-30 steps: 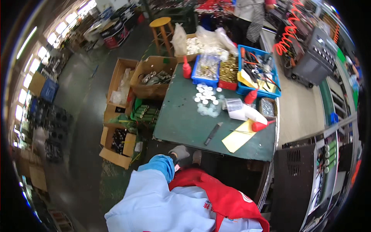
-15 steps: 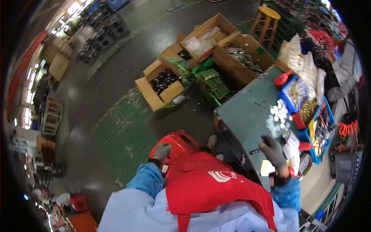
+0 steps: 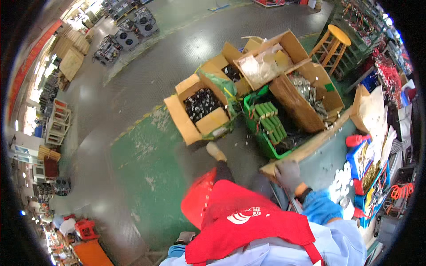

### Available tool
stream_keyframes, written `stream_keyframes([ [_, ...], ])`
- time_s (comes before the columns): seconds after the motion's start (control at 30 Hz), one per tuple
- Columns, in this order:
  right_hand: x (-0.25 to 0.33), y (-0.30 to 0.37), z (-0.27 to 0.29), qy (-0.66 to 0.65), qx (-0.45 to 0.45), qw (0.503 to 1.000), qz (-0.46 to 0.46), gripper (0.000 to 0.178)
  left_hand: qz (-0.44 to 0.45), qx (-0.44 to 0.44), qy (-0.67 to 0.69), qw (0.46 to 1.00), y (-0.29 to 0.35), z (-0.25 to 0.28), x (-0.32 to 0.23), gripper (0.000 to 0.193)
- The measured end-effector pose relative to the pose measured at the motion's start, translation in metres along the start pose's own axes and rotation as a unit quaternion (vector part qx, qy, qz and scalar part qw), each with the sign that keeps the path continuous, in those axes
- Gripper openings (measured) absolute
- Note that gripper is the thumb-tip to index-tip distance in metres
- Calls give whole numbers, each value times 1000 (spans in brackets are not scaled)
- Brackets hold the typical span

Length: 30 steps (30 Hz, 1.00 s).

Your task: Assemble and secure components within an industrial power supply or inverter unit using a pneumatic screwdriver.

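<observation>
My right hand [image 3: 288, 175], in a grey glove, rests on the near corner of the green-topped table [image 3: 316, 156]. It appears to hold nothing, its fingers lying over the wooden edge. Low in the view, my left hand [image 3: 185, 237], also gloved, hangs beside my red apron [image 3: 248, 217]; its fingers are too small and partly hidden to read. A blurred red plastic piece [image 3: 195, 199], like part of a stool or chair, shows just beyond that hand, left of the apron. One foot [image 3: 216, 151] is stretched forward, near an open carton of black parts [image 3: 186, 122].
A green crate [image 3: 277, 156] holding green cylinders stands against the table, with cartons [image 3: 297, 104] of metal parts behind it. White round pieces [image 3: 341, 182] and blue bins [image 3: 355, 157] occupy the table's right part. A wooden stool [image 3: 338, 34] stands farther back.
My right hand has moved from beside the yellow paper to the table's near corner. My left hand has come off the red plastic piece and dropped lower. My foot has stepped forward.
</observation>
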State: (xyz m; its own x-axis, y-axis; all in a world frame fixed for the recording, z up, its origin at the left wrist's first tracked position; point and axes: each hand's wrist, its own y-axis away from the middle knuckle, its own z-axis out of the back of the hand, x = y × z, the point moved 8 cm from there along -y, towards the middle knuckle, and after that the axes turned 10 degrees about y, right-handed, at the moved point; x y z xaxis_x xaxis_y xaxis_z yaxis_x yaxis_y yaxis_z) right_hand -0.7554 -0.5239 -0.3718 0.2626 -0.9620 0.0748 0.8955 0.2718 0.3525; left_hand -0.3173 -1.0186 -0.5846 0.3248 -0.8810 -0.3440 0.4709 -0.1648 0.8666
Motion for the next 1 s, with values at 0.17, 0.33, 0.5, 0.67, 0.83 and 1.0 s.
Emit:
stream_keyframes([
  [0.17,7,-7,7,6,23,999,-23,32,58,-189,555,808,-125,254,-49,25],
  [0.33,-6,-105,-38,-103,331,918,-194,40,-62,-244,585,771,-139,541,-222,18],
  [0.5,48,-378,23,-193,63,973,-107,40,-95,-185,659,723,-195,590,-239,17],
  [0.67,24,-613,-19,-159,10,976,-150,37,74,-169,579,794,-237,507,-155,24],
  [0.83,-14,-773,-103,-31,38,987,-155,31,218,-199,667,684,-205,373,-64,19],
  [1.0,-75,-858,-184,103,61,982,-144,30,312,-162,631,692,-220,417,-129,39],
])
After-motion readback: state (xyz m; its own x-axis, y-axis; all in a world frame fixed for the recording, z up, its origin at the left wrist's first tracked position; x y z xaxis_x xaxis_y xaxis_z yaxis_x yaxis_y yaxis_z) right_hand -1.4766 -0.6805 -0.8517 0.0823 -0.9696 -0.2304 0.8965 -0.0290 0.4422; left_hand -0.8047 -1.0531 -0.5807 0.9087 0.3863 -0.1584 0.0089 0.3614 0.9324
